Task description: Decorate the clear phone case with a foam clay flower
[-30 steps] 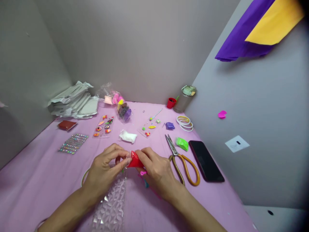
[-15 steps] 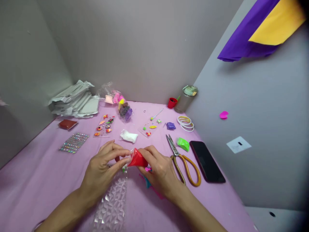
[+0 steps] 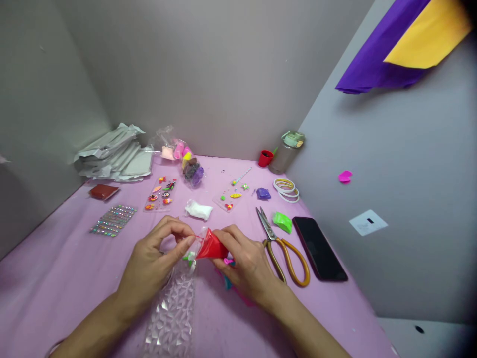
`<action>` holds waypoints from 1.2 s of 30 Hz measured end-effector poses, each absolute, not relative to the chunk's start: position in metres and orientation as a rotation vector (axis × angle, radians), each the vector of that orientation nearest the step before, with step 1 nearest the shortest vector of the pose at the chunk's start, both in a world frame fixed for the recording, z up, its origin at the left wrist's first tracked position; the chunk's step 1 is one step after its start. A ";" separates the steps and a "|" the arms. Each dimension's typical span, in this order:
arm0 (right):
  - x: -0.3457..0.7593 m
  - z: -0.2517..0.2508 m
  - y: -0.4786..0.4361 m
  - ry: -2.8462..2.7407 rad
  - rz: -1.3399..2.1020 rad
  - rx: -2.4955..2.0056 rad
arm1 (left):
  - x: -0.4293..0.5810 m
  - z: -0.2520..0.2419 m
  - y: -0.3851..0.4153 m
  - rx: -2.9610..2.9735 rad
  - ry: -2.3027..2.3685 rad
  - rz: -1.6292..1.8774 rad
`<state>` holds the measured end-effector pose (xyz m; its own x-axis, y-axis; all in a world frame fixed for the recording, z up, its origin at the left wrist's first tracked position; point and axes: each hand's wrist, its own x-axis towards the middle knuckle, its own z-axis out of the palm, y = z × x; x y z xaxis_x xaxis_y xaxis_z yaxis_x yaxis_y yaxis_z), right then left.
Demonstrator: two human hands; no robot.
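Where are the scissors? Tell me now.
In the head view, the gold-handled scissors lie just right of the person's right hand, between it and the black smartphone, their blades beside the lump of green clay.

- Glossy red clay packet point(image 3: 211, 245)
- White clay bag point(image 3: 198, 210), just beyond the packet
- Lime-green clay lump point(image 3: 282, 222), beyond and right of the packet
- Gold-orange scissors handles point(image 3: 297, 257), right of the packet
- Clear plastic sheet point(image 3: 171, 308), faceted petal pattern, below the packet
- Lilac-pink table cover point(image 3: 63, 288), all around the packet
- Purple paper point(image 3: 372, 64) and yellow paper point(image 3: 428, 35), far right of the packet
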<state>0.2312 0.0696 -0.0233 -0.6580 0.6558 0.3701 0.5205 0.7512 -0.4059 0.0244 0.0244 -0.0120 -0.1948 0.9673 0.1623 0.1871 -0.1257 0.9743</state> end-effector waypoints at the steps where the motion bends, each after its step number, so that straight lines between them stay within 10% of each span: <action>1: 0.232 -0.023 0.070 -2.432 0.377 -0.887 | 0.023 -0.013 0.025 1.257 1.403 1.379; 15: 0.267 -0.020 0.100 -2.484 0.062 -1.434 | 0.018 -0.007 0.026 0.649 1.027 1.324; 36: 0.243 -0.022 0.079 -2.471 0.212 -1.035 | 0.023 -0.017 0.027 0.675 1.051 1.289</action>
